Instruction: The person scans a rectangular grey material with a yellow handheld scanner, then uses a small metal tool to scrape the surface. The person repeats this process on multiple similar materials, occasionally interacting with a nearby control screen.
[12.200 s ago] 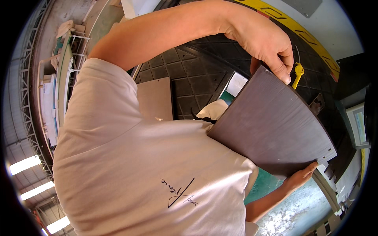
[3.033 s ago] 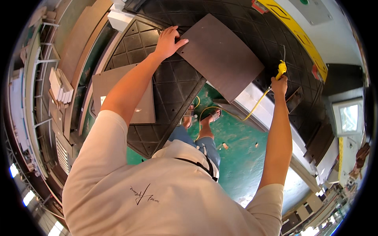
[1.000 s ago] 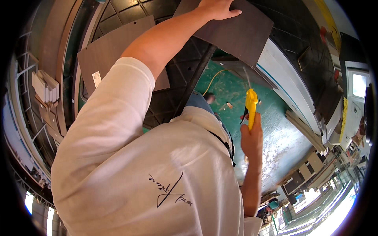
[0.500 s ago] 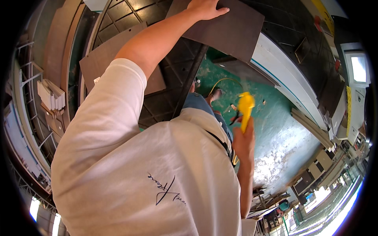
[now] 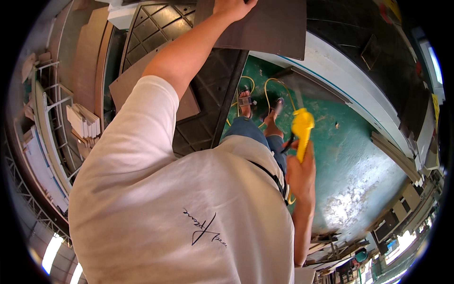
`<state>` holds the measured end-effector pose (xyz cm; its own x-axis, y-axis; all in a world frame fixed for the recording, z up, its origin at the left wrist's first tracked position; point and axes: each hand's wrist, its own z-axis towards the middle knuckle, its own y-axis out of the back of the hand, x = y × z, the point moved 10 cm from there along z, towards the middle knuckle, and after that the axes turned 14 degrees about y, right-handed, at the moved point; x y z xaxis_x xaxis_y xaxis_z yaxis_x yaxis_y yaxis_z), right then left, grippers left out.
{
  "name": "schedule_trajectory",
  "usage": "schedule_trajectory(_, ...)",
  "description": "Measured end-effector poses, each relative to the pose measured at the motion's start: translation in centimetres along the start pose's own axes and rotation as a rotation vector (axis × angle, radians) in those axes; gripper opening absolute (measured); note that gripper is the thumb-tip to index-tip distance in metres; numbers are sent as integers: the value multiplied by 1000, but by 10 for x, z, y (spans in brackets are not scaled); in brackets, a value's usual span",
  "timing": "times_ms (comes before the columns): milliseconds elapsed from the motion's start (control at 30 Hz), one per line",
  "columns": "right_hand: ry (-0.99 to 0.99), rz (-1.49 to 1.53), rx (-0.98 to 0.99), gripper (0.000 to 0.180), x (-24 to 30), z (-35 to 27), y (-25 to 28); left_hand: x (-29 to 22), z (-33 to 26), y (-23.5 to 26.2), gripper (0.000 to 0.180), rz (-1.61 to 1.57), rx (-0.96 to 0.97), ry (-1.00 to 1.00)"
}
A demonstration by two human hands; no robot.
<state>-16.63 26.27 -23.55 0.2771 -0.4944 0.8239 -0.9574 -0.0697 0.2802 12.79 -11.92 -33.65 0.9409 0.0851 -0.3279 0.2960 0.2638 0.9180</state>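
Note:
My left hand (image 5: 231, 9) lies on a dark brown flat panel (image 5: 274, 33) at the top of the view. Its thumb is spread, and the upper edge cuts off most of the fingers. My right hand (image 5: 301, 173) is wrapped round a yellow air blow gun (image 5: 302, 124) with a black trigger, held low over the floor to the right of my legs. A thin nozzle seems to point away from me, but it is blurred. Yellow hose (image 5: 268, 87) loops on the floor around my feet.
Another brown panel (image 5: 189, 102) rests on the black grid-patterned table (image 5: 156, 28) at left. A long white-sided bench (image 5: 350, 71) runs along the right above the green floor (image 5: 350, 128). Boards (image 5: 395, 158) lie at the floor's right edge; white strips (image 5: 84, 120) are stacked far left.
The view has shifted, showing more of my feet and the hose. My left hand and the panel sit higher and further left in the picture. The blow gun stays in my right hand.

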Motion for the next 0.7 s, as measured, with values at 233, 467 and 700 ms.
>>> schedule_trajectory(233, 214, -81, -18, 29, 24, 26, 18, 31, -16, -8, 68, 88, -95, 27)
schedule_trajectory(467, 224, -49, 98, 31, 15, 54, 36, 30, -24, -2, 67, 73, -62, 113)
schedule_trajectory(700, 191, -45, 63, 29, 29, 72, 46, 30, -18, 5, 62, 80, -74, 119)
